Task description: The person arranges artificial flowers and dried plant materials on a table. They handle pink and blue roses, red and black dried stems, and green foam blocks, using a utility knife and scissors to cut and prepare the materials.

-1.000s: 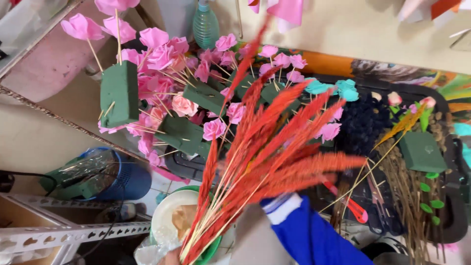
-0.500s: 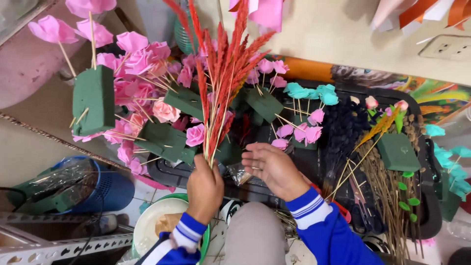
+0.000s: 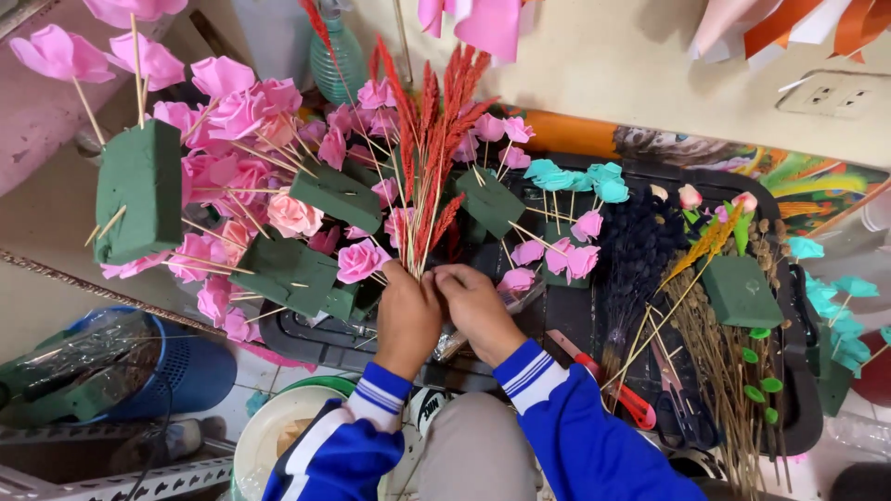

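Note:
My left hand [image 3: 406, 314] grips the lower stems of a bunch of red dried grass plumes [image 3: 429, 158], which stands upright over a black tray [image 3: 575, 320]. My right hand [image 3: 475, 306] sits right beside it, fingers closed on the same stems at the base. Both arms wear blue sleeves with white stripes. Green foam blocks [image 3: 141, 190] stuck with pink paper flowers [image 3: 232, 102] on wooden sticks crowd the tray's left side, touching the plumes' left flank.
Dark blue dried flowers [image 3: 640, 246], teal paper flowers [image 3: 580, 178], brown dried stalks [image 3: 719, 362] and another foam block [image 3: 741, 290] fill the tray's right. Red-handled cutters [image 3: 608, 376] lie near my right forearm. A blue basket [image 3: 186, 371] and white bucket [image 3: 269, 436] stand below left.
The red plume bunch swung from leaning right to upright and moved over the tray. Both hands came into view and closed together at the base of its stems.

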